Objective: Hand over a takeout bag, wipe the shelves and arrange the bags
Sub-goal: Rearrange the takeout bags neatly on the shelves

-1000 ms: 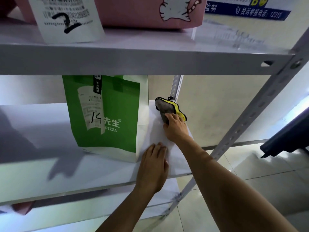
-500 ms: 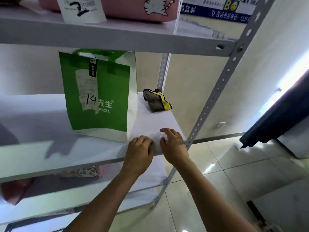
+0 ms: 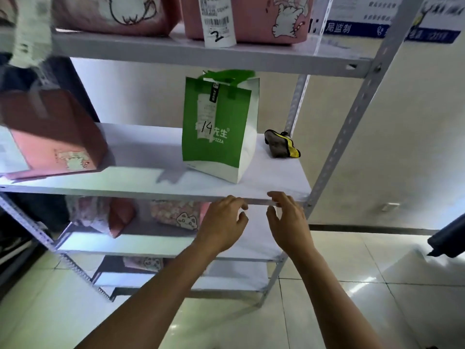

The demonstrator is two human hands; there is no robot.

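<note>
A grey metal shelving rack (image 3: 352,114) with white boards fills the view; its left part is blurred and its top is cut off by the frame. On the top shelf stand pink cat-print takeout bags (image 3: 251,18), cropped above, one with a receipt marked "2". At the left end of the middle shelf (image 3: 141,157) a blurred pink bag (image 3: 52,134) tilts. Right of centre on that shelf stands an upright green-and-white paper pizza bag (image 3: 216,127) marked "14". Near the shelf's back right corner lies a crumpled grey-and-yellow cleaning cloth (image 3: 281,147), apart from the green bag. Lower shelves hold more pink bags, half hidden in shadow. The left hand (image 3: 224,222) and right hand (image 3: 289,220) are loosely open and hold nothing, fingertips at the middle shelf's front edge; actual contact is hard to tell.
</note>
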